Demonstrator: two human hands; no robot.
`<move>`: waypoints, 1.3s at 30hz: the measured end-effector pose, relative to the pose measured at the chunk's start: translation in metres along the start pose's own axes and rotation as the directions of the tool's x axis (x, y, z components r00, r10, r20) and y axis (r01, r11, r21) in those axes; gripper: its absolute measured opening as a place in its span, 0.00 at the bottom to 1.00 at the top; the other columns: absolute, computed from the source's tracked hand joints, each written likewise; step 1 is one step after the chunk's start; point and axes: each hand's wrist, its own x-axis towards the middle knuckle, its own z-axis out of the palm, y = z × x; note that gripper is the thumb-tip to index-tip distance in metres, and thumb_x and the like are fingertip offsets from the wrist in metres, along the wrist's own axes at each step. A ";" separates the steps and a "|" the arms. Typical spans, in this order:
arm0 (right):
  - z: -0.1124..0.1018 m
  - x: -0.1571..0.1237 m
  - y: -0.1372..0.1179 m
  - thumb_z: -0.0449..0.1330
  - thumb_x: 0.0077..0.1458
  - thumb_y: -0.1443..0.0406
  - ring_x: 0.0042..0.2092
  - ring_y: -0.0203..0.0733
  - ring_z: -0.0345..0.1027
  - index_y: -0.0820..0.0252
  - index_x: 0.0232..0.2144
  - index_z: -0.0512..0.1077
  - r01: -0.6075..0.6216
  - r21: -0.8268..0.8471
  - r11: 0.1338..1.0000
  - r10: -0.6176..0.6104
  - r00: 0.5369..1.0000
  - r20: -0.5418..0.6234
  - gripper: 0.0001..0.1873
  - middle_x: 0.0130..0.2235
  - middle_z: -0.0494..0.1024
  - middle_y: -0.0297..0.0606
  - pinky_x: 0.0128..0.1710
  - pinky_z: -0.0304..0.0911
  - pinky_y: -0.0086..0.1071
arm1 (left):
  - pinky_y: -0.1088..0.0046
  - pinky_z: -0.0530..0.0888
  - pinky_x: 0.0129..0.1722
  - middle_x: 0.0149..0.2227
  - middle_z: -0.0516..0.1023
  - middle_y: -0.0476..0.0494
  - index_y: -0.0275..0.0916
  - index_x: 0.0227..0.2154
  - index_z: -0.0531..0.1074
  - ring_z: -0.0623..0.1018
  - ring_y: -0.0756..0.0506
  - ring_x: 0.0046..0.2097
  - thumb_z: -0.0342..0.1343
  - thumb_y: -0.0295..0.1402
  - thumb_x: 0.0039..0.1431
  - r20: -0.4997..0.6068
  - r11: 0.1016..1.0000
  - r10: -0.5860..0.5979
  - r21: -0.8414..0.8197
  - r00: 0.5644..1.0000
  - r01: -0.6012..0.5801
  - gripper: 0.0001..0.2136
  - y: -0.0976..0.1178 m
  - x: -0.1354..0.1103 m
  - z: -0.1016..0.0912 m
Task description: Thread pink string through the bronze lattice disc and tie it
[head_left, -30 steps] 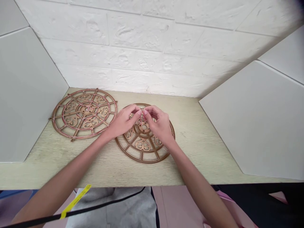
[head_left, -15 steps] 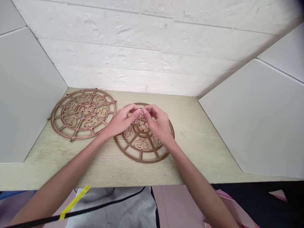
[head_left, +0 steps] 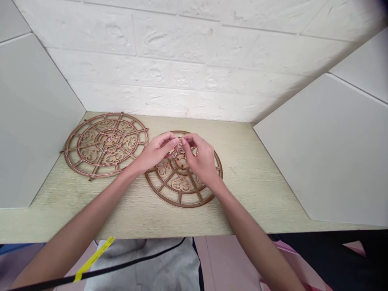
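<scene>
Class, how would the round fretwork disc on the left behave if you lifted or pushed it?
The fretwork disc is probably light for its size, being mostly cutouts. Its thin spokes could snap if lifted by one edge. Lying flat, it would likely slide, not roll.

Round bronze-coloured fretwork disc point(head_left: 181, 184) lying flat, spoked, scrolled; matching disc point(head_left: 104, 140) just left.

Whatever the fingertips point(head_left: 177, 141) pinched was too small to tell, perhaps a thin wire. The left hand point(head_left: 156, 153) and right hand point(head_left: 200, 159) hid much of the nearer disc point(head_left: 182, 190). The left forearm point(head_left: 79, 226) and right forearm point(head_left: 257, 246) ran off the bottom edge, and a dark blur point(head_left: 376, 6) filled the top right corner.
</scene>
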 end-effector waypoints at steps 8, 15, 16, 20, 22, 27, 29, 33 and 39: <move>-0.004 0.002 -0.002 0.54 0.64 0.61 0.34 0.39 0.70 0.58 0.35 0.71 -0.056 0.047 0.997 0.057 0.998 -0.019 0.09 0.33 0.78 0.37 0.37 0.65 0.34 | 0.80 0.72 0.32 0.36 0.71 0.45 0.36 0.37 0.69 0.72 0.51 0.37 0.52 0.48 0.63 -0.101 0.990 0.038 0.139 0.994 -0.024 0.17 -0.005 0.001 -0.001; -0.005 0.001 -0.005 0.56 0.64 0.60 0.35 0.40 0.72 0.57 0.34 0.73 -0.070 0.084 0.994 0.076 0.994 -0.072 0.09 0.34 0.79 0.38 0.38 0.68 0.34 | 0.80 0.67 0.29 0.35 0.76 0.44 0.35 0.36 0.75 0.74 0.51 0.37 0.54 0.43 0.64 -0.212 0.897 0.230 0.425 0.950 -0.122 0.14 0.001 -0.002 0.003; -0.005 0.001 -0.005 0.56 0.64 0.60 0.35 0.40 0.72 0.57 0.35 0.73 -0.061 0.082 0.995 0.068 0.994 -0.080 0.09 0.35 0.79 0.38 0.38 0.68 0.34 | 0.79 0.68 0.30 0.36 0.77 0.44 0.35 0.36 0.76 0.75 0.51 0.38 0.54 0.42 0.64 -0.192 0.902 0.222 0.414 0.956 -0.126 0.14 0.002 -0.003 0.004; -0.003 0.000 -0.004 0.56 0.64 0.61 0.38 0.41 0.73 0.58 0.36 0.75 -0.010 0.056 0.998 0.015 0.995 -0.103 0.09 0.37 0.80 0.40 0.39 0.69 0.34 | 0.78 0.72 0.37 0.42 0.80 0.43 0.36 0.41 0.79 0.77 0.48 0.44 0.55 0.41 0.64 -0.171 0.937 0.190 0.324 0.967 -0.127 0.14 0.003 -0.003 0.006; -0.003 -0.001 -0.004 0.56 0.64 0.61 0.39 0.42 0.73 0.57 0.36 0.75 0.013 0.032 0.999 -0.009 0.995 -0.102 0.09 0.37 0.80 0.40 0.40 0.69 0.36 | 0.77 0.73 0.40 0.42 0.80 0.43 0.36 0.42 0.79 0.78 0.49 0.43 0.56 0.42 0.64 -0.167 0.952 0.180 0.278 0.969 -0.129 0.15 0.002 -0.003 0.006; -0.003 -0.001 -0.003 0.55 0.65 0.63 0.40 0.43 0.74 0.57 0.37 0.75 0.062 -0.009 0.998 -0.062 0.996 -0.064 0.09 0.38 0.81 0.41 0.42 0.69 0.38 | 0.78 0.72 0.37 0.36 0.79 0.45 0.35 0.37 0.76 0.76 0.50 0.39 0.56 0.42 0.63 -0.198 0.925 0.194 0.363 0.961 -0.112 0.14 0.001 -0.003 0.005; -0.002 -0.001 -0.003 0.55 0.65 0.63 0.39 0.42 0.74 0.58 0.37 0.75 0.073 -0.027 0.997 -0.074 0.996 -0.050 0.09 0.37 0.81 0.41 0.43 0.69 0.37 | 0.78 0.71 0.36 0.36 0.78 0.45 0.35 0.37 0.74 0.76 0.51 0.37 0.56 0.39 0.63 -0.228 0.883 0.234 0.457 0.945 -0.108 0.11 0.001 -0.003 0.005; -0.001 -0.002 -0.002 0.55 0.65 0.63 0.39 0.42 0.74 0.59 0.37 0.74 0.089 -0.055 0.994 -0.092 0.994 -0.051 0.09 0.38 0.81 0.41 0.42 0.69 0.37 | 0.77 0.73 0.40 0.39 0.78 0.45 0.35 0.41 0.75 0.77 0.51 0.39 0.55 0.35 0.64 -0.204 0.821 0.292 0.555 0.934 -0.135 0.09 0.002 -0.003 0.007; -0.001 -0.002 0.000 0.55 0.65 0.65 0.38 0.40 0.74 0.61 0.37 0.73 0.156 -0.096 0.983 -0.162 0.985 -0.058 0.07 0.36 0.80 0.41 0.39 0.68 0.34 | 0.78 0.73 0.38 0.39 0.80 0.46 0.36 0.41 0.79 0.78 0.51 0.39 0.53 0.33 0.65 -0.166 0.787 0.334 0.590 0.928 -0.178 0.10 -0.001 -0.004 0.005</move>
